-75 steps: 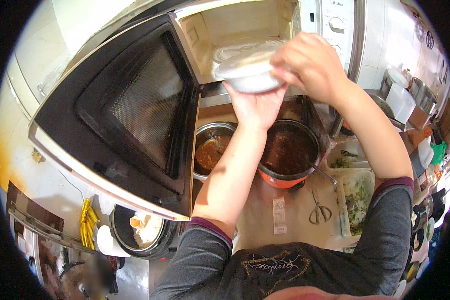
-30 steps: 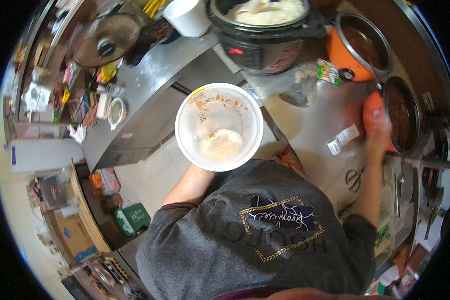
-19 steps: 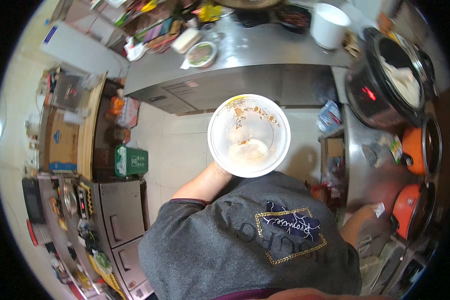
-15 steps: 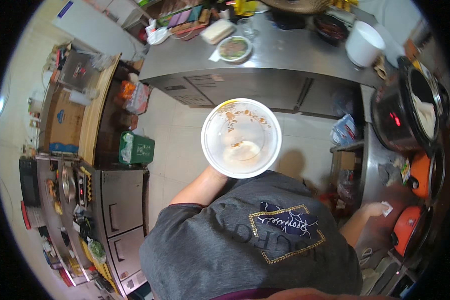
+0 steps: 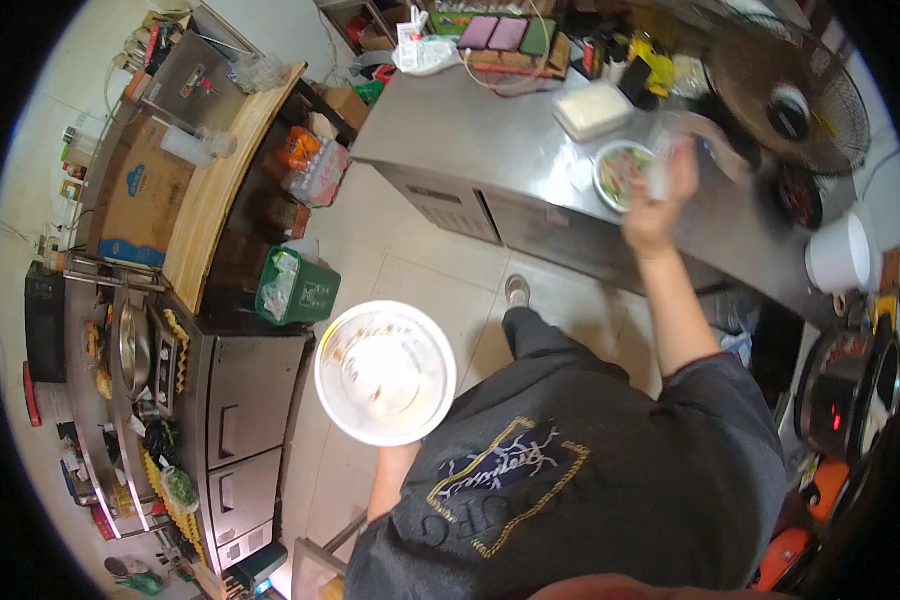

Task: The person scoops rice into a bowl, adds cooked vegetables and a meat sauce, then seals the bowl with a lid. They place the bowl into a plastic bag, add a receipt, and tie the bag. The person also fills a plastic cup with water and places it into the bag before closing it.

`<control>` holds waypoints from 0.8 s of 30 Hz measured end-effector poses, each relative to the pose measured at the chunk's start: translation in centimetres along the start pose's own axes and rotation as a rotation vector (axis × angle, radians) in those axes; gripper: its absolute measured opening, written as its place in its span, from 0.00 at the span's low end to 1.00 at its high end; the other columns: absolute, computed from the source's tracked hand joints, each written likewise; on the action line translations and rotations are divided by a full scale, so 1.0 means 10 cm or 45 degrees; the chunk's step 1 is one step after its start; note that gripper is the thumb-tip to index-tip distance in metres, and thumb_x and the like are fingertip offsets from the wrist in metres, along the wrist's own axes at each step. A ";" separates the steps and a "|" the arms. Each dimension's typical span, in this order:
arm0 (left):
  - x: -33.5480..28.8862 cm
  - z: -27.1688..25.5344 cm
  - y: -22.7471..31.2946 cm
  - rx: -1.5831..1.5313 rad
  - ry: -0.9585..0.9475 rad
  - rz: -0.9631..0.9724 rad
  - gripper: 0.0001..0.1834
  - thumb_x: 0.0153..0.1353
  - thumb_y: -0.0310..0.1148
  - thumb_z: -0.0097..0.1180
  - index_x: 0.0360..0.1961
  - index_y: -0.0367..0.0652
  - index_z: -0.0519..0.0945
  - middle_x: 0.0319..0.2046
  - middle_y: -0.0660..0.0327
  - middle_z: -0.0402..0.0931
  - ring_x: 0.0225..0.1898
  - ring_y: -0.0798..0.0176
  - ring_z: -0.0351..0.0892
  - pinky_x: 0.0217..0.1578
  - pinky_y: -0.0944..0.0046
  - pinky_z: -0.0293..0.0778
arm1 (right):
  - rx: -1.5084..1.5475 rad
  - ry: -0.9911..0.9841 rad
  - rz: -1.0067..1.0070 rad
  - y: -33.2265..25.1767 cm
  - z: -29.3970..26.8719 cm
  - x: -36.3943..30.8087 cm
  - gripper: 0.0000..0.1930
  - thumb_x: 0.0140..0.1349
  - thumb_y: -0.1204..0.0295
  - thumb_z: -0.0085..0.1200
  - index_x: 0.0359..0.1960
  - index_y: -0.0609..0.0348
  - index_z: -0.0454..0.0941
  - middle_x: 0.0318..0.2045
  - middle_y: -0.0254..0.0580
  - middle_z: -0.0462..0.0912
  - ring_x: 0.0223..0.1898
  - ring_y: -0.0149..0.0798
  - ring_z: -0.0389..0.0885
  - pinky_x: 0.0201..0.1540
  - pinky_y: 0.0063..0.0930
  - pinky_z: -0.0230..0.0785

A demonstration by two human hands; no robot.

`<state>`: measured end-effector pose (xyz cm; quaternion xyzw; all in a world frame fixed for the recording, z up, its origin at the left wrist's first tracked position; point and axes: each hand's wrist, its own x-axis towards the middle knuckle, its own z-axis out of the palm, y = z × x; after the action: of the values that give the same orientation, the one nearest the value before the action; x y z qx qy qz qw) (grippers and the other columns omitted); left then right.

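In the head view I see the right hand point(image 5: 658, 208), blurred, seemingly pinching a white slip point(image 5: 659, 180), swung from the orange pots point(image 5: 784, 556) toward the bowl point(image 5: 616, 168), now within reach, while the left hand point(image 5: 400, 455), grip hidden, holds the round container point(image 5: 425, 390) above the floor point(image 5: 440, 250).

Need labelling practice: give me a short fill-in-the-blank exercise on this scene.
The round plastic tub is held up by the ____ hand.
The right hand holds a small item coloured ____.
The bin is ____ in colour.
The white bucket stands toward the picture's ____ edge.

Missing: left; white; green; right.
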<state>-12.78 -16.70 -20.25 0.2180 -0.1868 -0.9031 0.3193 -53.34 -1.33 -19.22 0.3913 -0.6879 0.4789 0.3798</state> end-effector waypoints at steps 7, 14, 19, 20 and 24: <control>0.98 0.13 0.58 0.081 0.157 0.143 0.28 0.64 0.47 0.43 0.62 0.47 0.65 0.59 0.52 0.66 0.59 0.50 0.67 0.58 0.46 0.67 | -0.064 -1.480 0.096 -0.11 2.65 -0.25 0.31 0.62 0.56 0.49 0.66 0.49 0.58 0.69 0.42 0.52 0.68 0.53 0.49 0.68 0.55 0.39; 2.13 0.22 1.08 0.137 0.130 0.027 0.28 0.64 0.47 0.43 0.63 0.47 0.65 0.60 0.52 0.66 0.59 0.49 0.67 0.58 0.45 0.67 | -0.071 -1.687 0.504 0.33 3.38 -0.18 0.41 0.56 0.36 0.44 0.65 0.50 0.59 0.68 0.37 0.55 0.70 0.44 0.45 0.66 0.68 0.26; 3.11 0.27 1.26 0.170 -0.011 -0.153 0.28 0.64 0.47 0.43 0.63 0.47 0.65 0.60 0.52 0.66 0.59 0.49 0.67 0.58 0.45 0.67 | -0.364 -1.582 0.658 0.70 3.23 0.00 0.34 0.60 0.44 0.45 0.63 0.49 0.63 0.63 0.35 0.62 0.67 0.42 0.52 0.66 0.65 0.31; 3.36 0.26 1.27 0.161 -0.052 -0.194 0.28 0.64 0.47 0.43 0.63 0.47 0.64 0.60 0.52 0.66 0.59 0.49 0.67 0.58 0.45 0.67 | -0.410 -1.538 0.675 0.73 3.18 -0.01 0.32 0.60 0.45 0.46 0.63 0.48 0.64 0.62 0.35 0.63 0.66 0.42 0.52 0.66 0.65 0.32; 4.31 0.19 1.26 0.148 -0.230 -0.377 0.28 0.64 0.46 0.43 0.63 0.47 0.64 0.60 0.52 0.66 0.59 0.49 0.67 0.58 0.44 0.67 | -0.445 -1.351 0.679 0.65 3.08 -0.10 0.27 0.59 0.54 0.52 0.59 0.47 0.69 0.59 0.37 0.67 0.63 0.44 0.59 0.66 0.56 0.44</control>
<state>-37.71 -53.82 -24.46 0.1791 -0.2324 -0.9438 0.1517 -63.38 -29.05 -30.28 0.3227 -0.9255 0.1776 -0.0883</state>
